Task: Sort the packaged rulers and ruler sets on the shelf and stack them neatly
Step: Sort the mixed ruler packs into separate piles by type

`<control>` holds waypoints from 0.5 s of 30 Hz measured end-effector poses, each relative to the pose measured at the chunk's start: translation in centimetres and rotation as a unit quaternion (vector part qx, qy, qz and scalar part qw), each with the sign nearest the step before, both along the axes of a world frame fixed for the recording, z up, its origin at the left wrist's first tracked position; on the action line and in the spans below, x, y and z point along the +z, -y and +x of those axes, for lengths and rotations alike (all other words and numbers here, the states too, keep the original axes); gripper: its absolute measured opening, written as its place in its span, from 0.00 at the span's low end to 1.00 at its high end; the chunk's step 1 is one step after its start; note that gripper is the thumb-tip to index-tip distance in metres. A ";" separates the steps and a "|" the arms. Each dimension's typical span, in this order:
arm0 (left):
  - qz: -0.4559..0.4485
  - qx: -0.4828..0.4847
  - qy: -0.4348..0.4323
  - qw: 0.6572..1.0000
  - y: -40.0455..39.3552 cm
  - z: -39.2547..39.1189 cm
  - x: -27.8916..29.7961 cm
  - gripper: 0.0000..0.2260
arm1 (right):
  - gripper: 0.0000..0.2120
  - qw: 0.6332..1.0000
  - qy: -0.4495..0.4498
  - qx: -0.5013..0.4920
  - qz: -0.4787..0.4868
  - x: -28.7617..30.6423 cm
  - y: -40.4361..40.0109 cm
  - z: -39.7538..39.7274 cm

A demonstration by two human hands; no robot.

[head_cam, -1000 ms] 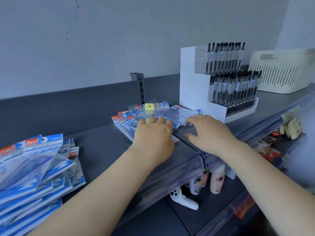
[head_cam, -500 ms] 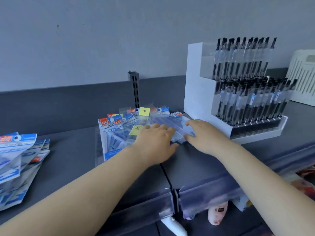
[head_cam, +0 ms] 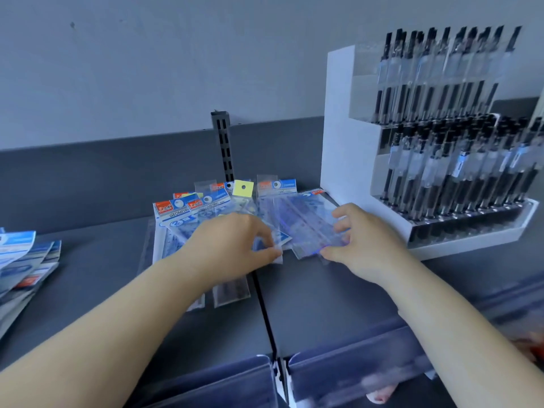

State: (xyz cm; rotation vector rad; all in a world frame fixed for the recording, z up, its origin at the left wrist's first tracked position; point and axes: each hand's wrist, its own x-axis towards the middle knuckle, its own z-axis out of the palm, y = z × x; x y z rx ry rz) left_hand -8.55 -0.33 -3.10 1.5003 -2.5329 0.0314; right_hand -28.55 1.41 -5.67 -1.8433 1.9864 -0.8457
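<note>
A loose spread of clear packaged rulers and blue geometry sets [head_cam: 188, 213] lies on the dark grey shelf [head_cam: 323, 293] against the back panel. My left hand [head_cam: 232, 245] lies over the middle of the spread, thumb and fingers pinching the lower corner of a packet [head_cam: 276, 248]. My right hand [head_cam: 362, 240] grips the near end of a clear blue ruler packet [head_cam: 303, 219] lying to the right, thumb under its front edge and fingers curled over the top. One yellow hang tab [head_cam: 243, 188] sticks up at the back.
A white tiered pen display [head_cam: 347, 160] full of black pens stands just right of the packets. A second stack of blue ruler sets [head_cam: 20, 260] lies at the left edge. A slotted upright [head_cam: 223, 145] rises behind the spread. Clear price rails [head_cam: 338, 375] line the shelf front.
The view has closed in on the spread. Both hands went from lying flat on the packets to curling their fingers round packet ends; the right hand slid a little to the right.
</note>
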 end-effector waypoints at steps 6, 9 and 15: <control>-0.010 0.092 -0.049 0.995 0.9 -0.7 -0.9 0.23 | 0.18 0.999 0.009 -0.013 -0.033 -0.5 0.3 -0.2; 0.041 0.108 -0.068 0.991 1.5 -0.3 -1.0 0.27 | 0.16 0.998 0.028 -0.034 -0.055 -0.3 0.3 -0.2; 0.103 0.120 -0.211 0.965 1.9 0.6 0.2 0.26 | 0.11 0.976 0.165 -0.059 -0.130 0.1 0.0 -0.1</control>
